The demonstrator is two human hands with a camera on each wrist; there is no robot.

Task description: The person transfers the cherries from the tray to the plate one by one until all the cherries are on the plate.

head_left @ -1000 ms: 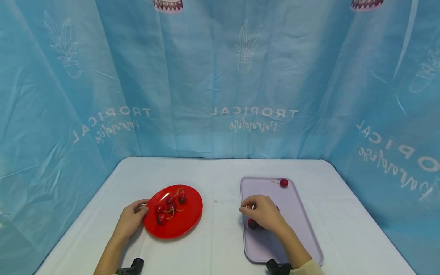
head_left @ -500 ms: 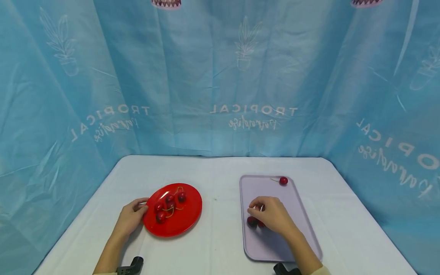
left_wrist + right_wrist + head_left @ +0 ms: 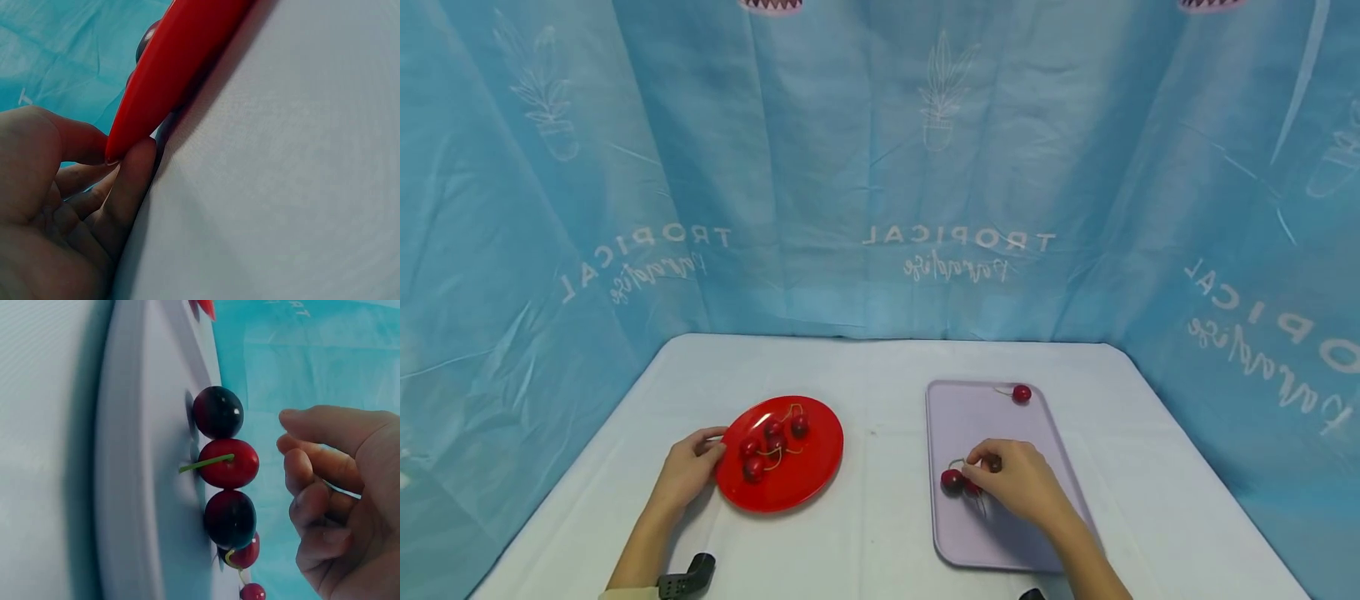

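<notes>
My left hand [image 3: 688,468] pinches the left rim of a round red plate [image 3: 808,492]; in the left wrist view the thumb and a finger [image 3: 134,165] lie on either side of the rim [image 3: 156,94]. Several stemmed cherries [image 3: 753,468] rest on that plate. On the right, my right hand [image 3: 1021,482] hovers over a lilac tray [image 3: 992,554] with bent fingers, partly covering some cherries [image 3: 952,480]. The right wrist view shows a gap between the thumb and fingertips and the cherries in a row, a green-stemmed red cherry [image 3: 229,462] among them. That hand holds nothing.
A single cherry [image 3: 1022,394] lies near the tray's far right corner. A white cloth [image 3: 872,467] covers the table, with bare cloth between plate and tray. A blue printed curtain [image 3: 880,167] hangs behind and at both sides.
My right hand has moved right and slightly nearer over the tray, uncovering more of the cherries there. The left hand stays at the plate's rim.
</notes>
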